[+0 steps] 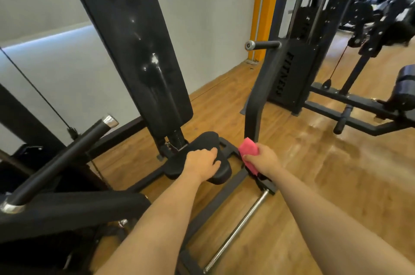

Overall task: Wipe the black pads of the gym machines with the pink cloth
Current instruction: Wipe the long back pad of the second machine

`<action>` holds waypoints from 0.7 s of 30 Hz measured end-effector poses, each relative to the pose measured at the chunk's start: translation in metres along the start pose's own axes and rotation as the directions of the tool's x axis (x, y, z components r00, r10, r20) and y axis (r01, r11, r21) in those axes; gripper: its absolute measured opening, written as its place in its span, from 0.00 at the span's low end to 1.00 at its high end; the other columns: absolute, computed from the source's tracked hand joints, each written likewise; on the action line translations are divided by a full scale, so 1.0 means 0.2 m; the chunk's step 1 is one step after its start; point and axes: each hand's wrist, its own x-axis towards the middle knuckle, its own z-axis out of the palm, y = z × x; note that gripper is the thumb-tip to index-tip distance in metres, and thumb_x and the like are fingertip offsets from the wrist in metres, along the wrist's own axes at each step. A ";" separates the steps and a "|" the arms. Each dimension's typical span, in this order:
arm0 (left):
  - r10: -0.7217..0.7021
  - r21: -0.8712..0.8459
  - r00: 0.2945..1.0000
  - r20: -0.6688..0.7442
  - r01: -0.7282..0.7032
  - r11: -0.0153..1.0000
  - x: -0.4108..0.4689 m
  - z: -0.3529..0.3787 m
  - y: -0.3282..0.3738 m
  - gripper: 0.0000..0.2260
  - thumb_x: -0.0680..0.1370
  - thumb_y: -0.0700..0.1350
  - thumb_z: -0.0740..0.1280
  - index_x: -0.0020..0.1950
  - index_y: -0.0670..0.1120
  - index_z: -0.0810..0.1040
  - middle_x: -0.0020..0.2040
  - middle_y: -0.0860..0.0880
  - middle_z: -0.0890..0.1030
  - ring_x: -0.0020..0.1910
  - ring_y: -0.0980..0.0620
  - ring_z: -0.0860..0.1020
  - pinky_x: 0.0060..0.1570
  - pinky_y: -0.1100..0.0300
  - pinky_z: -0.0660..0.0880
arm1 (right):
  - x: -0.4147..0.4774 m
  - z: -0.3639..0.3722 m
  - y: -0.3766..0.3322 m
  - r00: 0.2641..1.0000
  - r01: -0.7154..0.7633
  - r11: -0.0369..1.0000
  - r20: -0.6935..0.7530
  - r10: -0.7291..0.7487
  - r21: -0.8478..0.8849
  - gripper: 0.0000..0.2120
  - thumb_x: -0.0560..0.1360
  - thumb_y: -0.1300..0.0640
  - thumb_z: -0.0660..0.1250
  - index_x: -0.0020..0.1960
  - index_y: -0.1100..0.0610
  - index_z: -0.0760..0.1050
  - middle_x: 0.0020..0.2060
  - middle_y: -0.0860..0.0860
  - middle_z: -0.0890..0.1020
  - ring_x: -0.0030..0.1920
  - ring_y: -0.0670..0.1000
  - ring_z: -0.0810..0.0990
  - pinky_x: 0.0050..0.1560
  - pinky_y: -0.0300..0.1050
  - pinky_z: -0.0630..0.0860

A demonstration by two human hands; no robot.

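Gripping pink cloth (247, 150) beside the upright post (253, 115), right hand (266, 160) hovers; left hand (202, 162) lies flat on seat pad (205, 140).

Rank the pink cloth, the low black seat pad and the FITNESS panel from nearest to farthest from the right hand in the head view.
1. pink cloth: gripped in the right hand itself.
2. black seat pad: just to the left, under the left hand.
3. FITNESS panel: well ahead, on the machine by the wall.

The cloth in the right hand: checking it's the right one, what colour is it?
The cloth is plain pink, clearest in the head view.
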 end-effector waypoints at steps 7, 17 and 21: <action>-0.075 0.033 0.997 0.030 0.074 0.997 0.04 -0.01 0.03 0.12 0.81 0.54 0.57 0.56 0.48 0.70 0.46 0.49 0.81 0.43 0.47 0.80 0.37 0.55 0.73 | 0.12 -0.01 0.04 0.991 0.054 0.998 0.123 -0.049 -0.041 0.11 0.74 0.49 0.67 0.53 0.53 0.75 0.45 0.51 0.81 0.47 0.54 0.80 0.52 0.55 0.79; -0.194 0.073 0.981 0.002 0.193 0.978 0.10 -0.08 -0.10 0.15 0.81 0.55 0.56 0.60 0.47 0.71 0.50 0.47 0.81 0.47 0.45 0.80 0.44 0.52 0.77 | 0.31 0.00 -0.19 0.965 0.225 0.968 0.163 -0.205 -0.115 0.07 0.76 0.50 0.65 0.53 0.51 0.74 0.44 0.49 0.80 0.46 0.51 0.79 0.46 0.45 0.76; -0.223 0.071 0.974 -0.045 0.225 0.972 0.20 -0.14 -0.20 0.14 0.82 0.55 0.56 0.58 0.48 0.72 0.47 0.48 0.81 0.45 0.47 0.80 0.40 0.54 0.74 | 0.45 0.01 -0.30 0.958 0.261 0.961 0.150 -0.245 -0.097 0.08 0.76 0.49 0.64 0.53 0.52 0.75 0.43 0.48 0.80 0.44 0.49 0.79 0.47 0.48 0.78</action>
